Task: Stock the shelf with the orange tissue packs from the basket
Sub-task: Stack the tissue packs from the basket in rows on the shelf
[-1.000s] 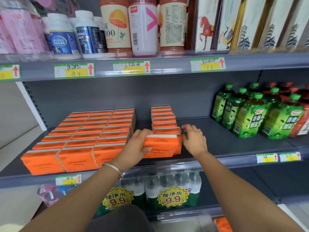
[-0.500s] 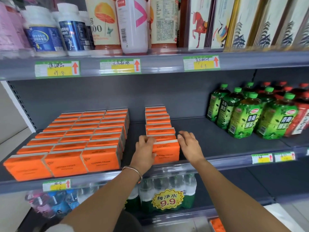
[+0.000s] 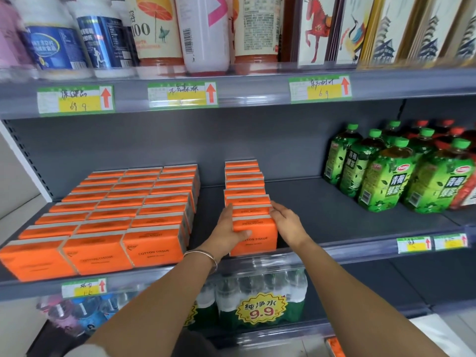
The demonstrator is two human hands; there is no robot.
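Note:
An orange tissue pack (image 3: 260, 237) stands at the front of a single row of orange packs (image 3: 244, 181) on the grey middle shelf (image 3: 334, 222). My left hand (image 3: 226, 234) holds the front pack from its left side, thumb laid across its front face. On the row's right side, my right hand (image 3: 288, 224) presses with straight fingers. Left of a narrow gap sits a three-wide block of several more orange packs (image 3: 121, 220). The basket is out of view; only an orange corner (image 3: 334, 347) shows at the bottom edge.
Green tea bottles (image 3: 386, 176) fill the right end of the same shelf, with bare shelf between them and the row. Bottles and boxes (image 3: 206, 32) stand on the shelf above. Shrink-wrapped water bottles (image 3: 257, 300) with a 9.9 sticker sit on the shelf below.
The pack my left hand carried has been set down at the front of the row. Both hands have closed in against its sides.

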